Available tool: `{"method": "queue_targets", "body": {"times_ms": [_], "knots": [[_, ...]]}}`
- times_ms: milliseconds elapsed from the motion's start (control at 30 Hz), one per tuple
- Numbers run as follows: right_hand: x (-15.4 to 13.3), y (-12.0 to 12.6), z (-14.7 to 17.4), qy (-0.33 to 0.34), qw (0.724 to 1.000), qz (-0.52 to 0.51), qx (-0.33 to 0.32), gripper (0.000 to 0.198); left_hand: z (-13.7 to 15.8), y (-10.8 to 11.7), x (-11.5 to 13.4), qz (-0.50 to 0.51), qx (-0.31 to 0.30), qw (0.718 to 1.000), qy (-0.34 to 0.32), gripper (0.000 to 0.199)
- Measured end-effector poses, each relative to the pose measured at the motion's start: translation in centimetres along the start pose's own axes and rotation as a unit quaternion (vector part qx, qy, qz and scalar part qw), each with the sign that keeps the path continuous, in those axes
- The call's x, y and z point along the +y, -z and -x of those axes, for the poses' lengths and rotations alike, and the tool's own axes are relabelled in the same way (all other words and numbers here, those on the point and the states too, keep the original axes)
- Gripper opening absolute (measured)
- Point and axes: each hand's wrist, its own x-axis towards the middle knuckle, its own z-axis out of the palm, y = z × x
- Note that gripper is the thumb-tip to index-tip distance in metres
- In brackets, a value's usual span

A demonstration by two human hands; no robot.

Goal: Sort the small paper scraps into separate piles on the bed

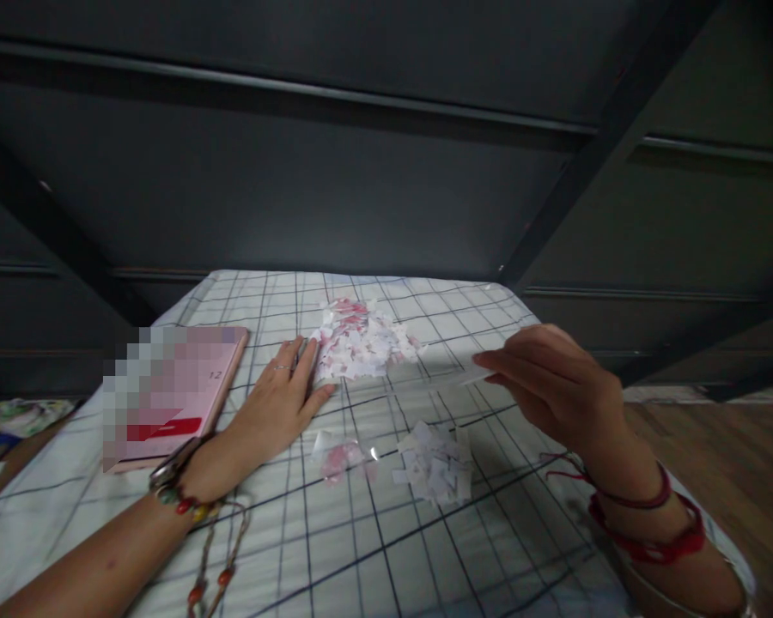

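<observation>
My left hand lies flat on the checked cloth, fingers stretched out. Its fingertips touch the left edge of a heap of white and pink paper scraps. Something small and dark shows between two of its fingers, too unclear to name. My right hand is raised over the cloth to the right of the heap, thumb and fingers pinching the end of a thin, see-through strip. The strip reaches left towards the heap; its far end is hard to make out. Nearer me lie a small clear packet with pink bits and a smaller pile of white scraps.
A pink tablet or calendar-like panel, partly blurred out, lies left of my left hand. The white checked cloth covers the surface. Dark panels stand behind it. Wooden floor shows at the right.
</observation>
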Motion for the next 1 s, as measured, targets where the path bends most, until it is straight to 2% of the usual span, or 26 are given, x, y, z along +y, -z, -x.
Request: {"method": "queue_targets", "body": {"times_ms": [267,767,867,1000], "knots": [[1.3,-0.8,1.0,-0.06,0.982,0.169,-0.053,0.011,0.1,-0.1,0.0,0.0,0.007,1.0,-0.009,0.07],[1.7,-0.7,1.2,-0.123,0.964,0.221,-0.079,0.017,0.0,0.4,0.3,0.002,-0.007,1.0,-0.003,0.07],[1.9,-0.6,1.3,-0.113,0.968,0.205,-0.095,0.019,0.0,0.3,0.2,0.007,-0.007,1.0,-0.006,0.071],[1.7,-0.7,1.3,-0.1,0.976,0.174,-0.084,0.019,0.0,0.1,0.1,0.006,-0.006,1.0,-0.004,0.071]]}}
